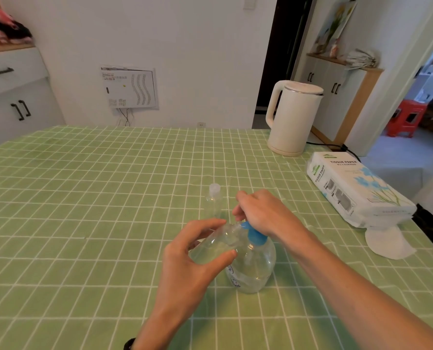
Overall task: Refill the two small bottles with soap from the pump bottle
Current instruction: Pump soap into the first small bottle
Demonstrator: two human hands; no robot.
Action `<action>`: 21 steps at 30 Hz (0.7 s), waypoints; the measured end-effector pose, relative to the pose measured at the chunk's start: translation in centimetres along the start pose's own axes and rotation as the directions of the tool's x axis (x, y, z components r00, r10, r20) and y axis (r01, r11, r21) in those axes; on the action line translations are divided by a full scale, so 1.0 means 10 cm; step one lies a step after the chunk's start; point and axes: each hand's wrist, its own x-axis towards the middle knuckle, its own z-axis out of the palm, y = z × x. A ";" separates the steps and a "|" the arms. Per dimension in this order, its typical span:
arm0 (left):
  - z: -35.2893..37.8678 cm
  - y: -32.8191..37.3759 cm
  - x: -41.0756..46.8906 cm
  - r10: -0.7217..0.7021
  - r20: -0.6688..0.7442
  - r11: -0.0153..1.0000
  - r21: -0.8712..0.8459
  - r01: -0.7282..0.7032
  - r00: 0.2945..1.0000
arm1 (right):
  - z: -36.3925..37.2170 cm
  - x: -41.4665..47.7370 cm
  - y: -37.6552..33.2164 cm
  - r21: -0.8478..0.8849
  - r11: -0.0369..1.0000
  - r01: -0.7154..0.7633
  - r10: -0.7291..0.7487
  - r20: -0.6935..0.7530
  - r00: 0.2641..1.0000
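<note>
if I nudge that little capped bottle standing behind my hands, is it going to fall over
Probably, yes. The small capped bottle stands tall and narrow on the tablecloth, so a nudge near the top would likely tip it. It looks like clear thin plastic and seems nearly empty, so it is probably very light. Once down, its round body could roll.

My right hand (263, 213) covers the top of the pump bottle (254, 266), so its blue pump head is mostly hidden. My left hand (197, 258) hides part of the clear small bottle (218, 245) tilted against the pump bottle; I cannot tell its fill level. Both forearms are cut off by the bottom edge. Behind the pump bottle, a second small bottle (214, 200) is too transparent to make out clearly.
</note>
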 end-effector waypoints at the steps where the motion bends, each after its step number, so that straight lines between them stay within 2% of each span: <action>1: 0.00 0.00 0.00 -0.001 -0.001 1.000 0.000 0.001 1.000 | 0.01 0.00 0.00 -0.003 1.000 0.000 0.000 0.000 1.000; 11: -0.04 0.02 0.00 -0.007 -0.014 1.000 0.000 0.007 1.000 | -0.10 0.02 -0.05 -0.063 0.997 0.053 -0.055 -0.029 0.998; 21: 0.00 0.00 0.01 -0.002 -0.002 1.000 0.013 0.002 1.000 | -0.01 0.01 0.00 -0.044 0.999 0.001 -0.002 -0.008 1.000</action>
